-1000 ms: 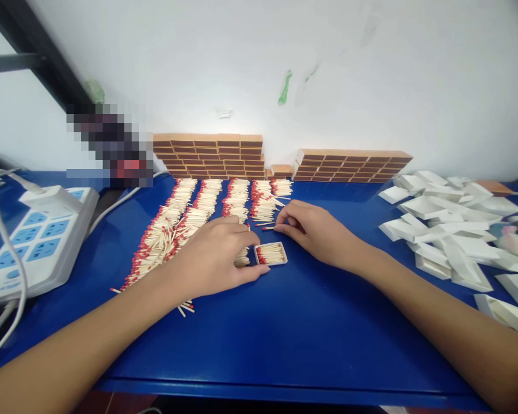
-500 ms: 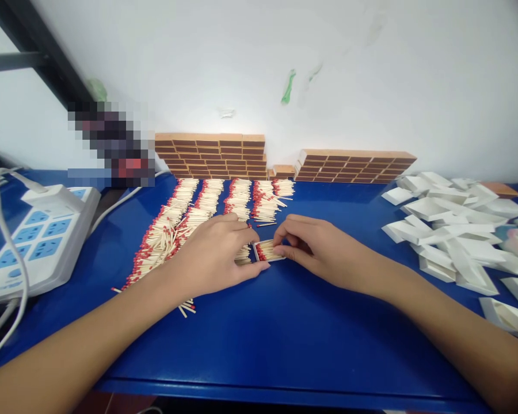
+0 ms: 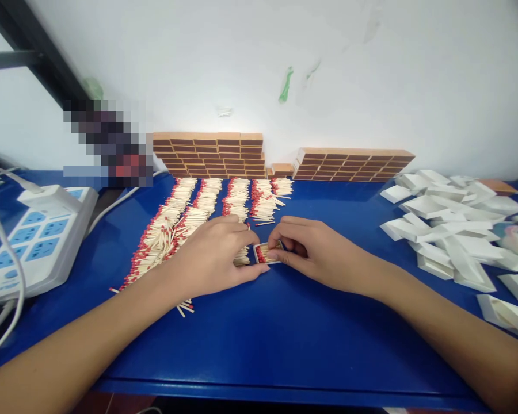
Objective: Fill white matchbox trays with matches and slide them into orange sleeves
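A small white matchbox tray (image 3: 256,257) lies on the blue table, holding a layer of red-headed matches (image 3: 262,252). My left hand (image 3: 218,250) grips the tray's left end, thumb along the near side and fingertips at the far corner. From the right, my right hand (image 3: 322,248) reaches over the tray with its fingers curled. Its thumb presses on the matches inside, and its index finger is at the far rim; the right end is partly hidden. Rows of loose matches (image 3: 201,201) spread behind and beneath my left hand.
Stacked matchboxes (image 3: 216,155) line the wall, with a second stack (image 3: 358,165) to the right. A pile of white trays (image 3: 453,224) covers the table's right side. On the left lie a power strip (image 3: 38,241) and its cables. The blue table's front edge (image 3: 285,397) is near me.
My right hand has shifted slightly left over the tray, its thumb farther in on the matches. My left hand stays nearly in place. The view has shifted a little.
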`<state>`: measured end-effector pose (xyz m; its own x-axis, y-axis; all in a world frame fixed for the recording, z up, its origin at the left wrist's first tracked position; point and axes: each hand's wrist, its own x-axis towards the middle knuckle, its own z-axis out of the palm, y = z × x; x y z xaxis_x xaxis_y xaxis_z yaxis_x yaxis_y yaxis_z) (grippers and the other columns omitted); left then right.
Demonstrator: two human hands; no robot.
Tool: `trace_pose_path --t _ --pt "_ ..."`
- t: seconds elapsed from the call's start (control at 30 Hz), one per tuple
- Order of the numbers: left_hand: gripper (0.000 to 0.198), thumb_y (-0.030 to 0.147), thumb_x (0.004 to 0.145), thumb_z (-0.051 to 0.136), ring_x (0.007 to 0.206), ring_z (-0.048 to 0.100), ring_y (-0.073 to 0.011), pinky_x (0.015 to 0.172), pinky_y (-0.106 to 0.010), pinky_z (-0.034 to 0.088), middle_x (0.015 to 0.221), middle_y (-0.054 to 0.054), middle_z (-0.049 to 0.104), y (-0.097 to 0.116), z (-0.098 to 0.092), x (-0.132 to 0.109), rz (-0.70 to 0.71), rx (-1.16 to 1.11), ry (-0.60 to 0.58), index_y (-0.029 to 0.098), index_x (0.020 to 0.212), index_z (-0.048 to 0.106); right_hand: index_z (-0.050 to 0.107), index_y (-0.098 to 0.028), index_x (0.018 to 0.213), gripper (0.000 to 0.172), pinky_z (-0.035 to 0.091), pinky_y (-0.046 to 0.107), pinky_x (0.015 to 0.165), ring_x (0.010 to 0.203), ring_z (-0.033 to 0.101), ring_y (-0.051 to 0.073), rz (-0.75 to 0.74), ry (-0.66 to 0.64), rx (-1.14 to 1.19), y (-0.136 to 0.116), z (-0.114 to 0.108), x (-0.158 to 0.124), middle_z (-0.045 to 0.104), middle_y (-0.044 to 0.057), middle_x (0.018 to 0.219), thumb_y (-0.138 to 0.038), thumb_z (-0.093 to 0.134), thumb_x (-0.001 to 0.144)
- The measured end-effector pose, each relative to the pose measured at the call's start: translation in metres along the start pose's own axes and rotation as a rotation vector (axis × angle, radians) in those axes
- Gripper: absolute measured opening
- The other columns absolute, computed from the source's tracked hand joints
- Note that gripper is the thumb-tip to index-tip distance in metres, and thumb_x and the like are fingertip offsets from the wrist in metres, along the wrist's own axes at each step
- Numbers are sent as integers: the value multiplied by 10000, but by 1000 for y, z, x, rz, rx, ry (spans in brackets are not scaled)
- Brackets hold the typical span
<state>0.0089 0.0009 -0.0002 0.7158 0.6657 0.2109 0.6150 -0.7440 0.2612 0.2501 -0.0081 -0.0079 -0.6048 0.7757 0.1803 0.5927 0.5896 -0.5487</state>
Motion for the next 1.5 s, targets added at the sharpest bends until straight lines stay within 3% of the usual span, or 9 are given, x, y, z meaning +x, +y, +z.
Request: trace_pose_path --t 0.5,0.77,0.9,1.5 --pt "297 464 929 748 824 636 -220 796 -362 481 782 -20 689 0 1 0 -1 0 -11 195 824 680 695 -215 903 168 403 290 643 693 535 141 -2 -8 0 1 -3 0 632 9 825 -332 661 1019" --pt "286 446 920 764 822 638 -221 790 -361 479 776 -17 684 1 0 1 2 2 -5 189 822 687 692 -215 1002 83 412 287 652 734 557 152 -16 31 -52 3 1 0 628 22 871 -270 635 1029" --pt "284 458 930 753 816 631 -220 791 -359 481 762 -14 680 1 0 0 2 12 -10 194 842 696 727 -230 1063 133 431 286 654 731 568 146 -70 9 -12 4 0 -1 643 39 946 -213 598 1036" --pt "307 454 926 754 824 626 -223 776 -357 459 774 -15 661 0 1 0 1 11 -8 184 810 664 726 -219 995 130 423 295 654 721 579 147 -40 5 -100 7 -3 -1 645 32 920 -278 619 1040"
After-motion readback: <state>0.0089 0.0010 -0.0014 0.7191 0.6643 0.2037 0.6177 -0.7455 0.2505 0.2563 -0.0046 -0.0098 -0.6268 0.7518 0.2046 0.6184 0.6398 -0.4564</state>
